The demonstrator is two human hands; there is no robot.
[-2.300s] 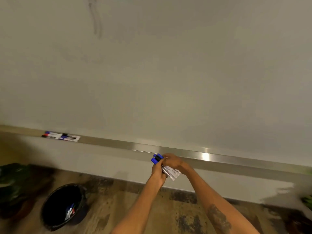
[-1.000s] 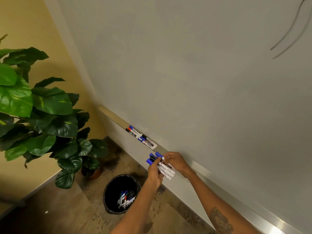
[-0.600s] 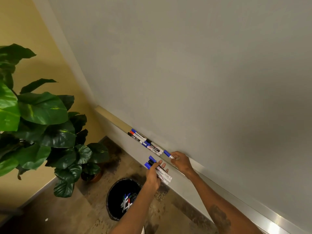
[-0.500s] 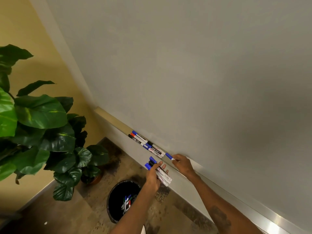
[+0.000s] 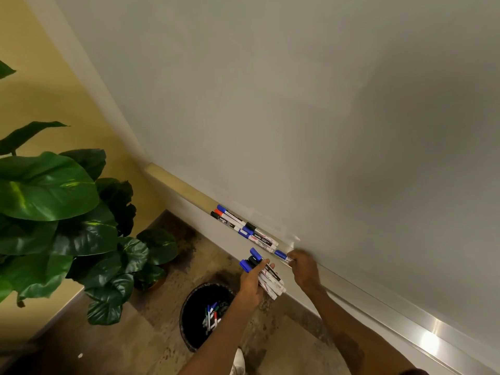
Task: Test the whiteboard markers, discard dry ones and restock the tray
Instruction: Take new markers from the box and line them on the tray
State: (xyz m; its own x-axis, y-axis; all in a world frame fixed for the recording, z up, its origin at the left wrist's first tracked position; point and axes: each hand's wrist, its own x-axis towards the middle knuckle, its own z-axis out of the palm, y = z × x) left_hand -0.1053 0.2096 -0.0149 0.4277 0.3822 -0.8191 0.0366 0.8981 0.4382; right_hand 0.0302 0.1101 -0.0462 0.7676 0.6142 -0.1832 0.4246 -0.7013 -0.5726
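Note:
My left hand [image 5: 253, 282] grips a bundle of markers [image 5: 266, 276] with blue and black caps, held just below the whiteboard tray [image 5: 365, 289]. My right hand [image 5: 304, 270] holds a blue-capped marker [image 5: 281, 255] by its barrel, laying it on the tray. Beside it, to the left, several markers [image 5: 243, 228] with blue, red and black caps lie in a row on the tray. The whiteboard [image 5: 297, 117] fills the upper view.
A black waste bin [image 5: 189, 315] with several discarded markers inside stands on the floor below my left arm. A large leafy potted plant [image 5: 67, 220] stands at the left near the yellow wall. My shoe tip [image 5: 239, 361] shows at the bottom.
My right hand took one blue-capped marker out of the bundle and brought it to the tray, at the right end of the row. My left hand keeps the bundle.

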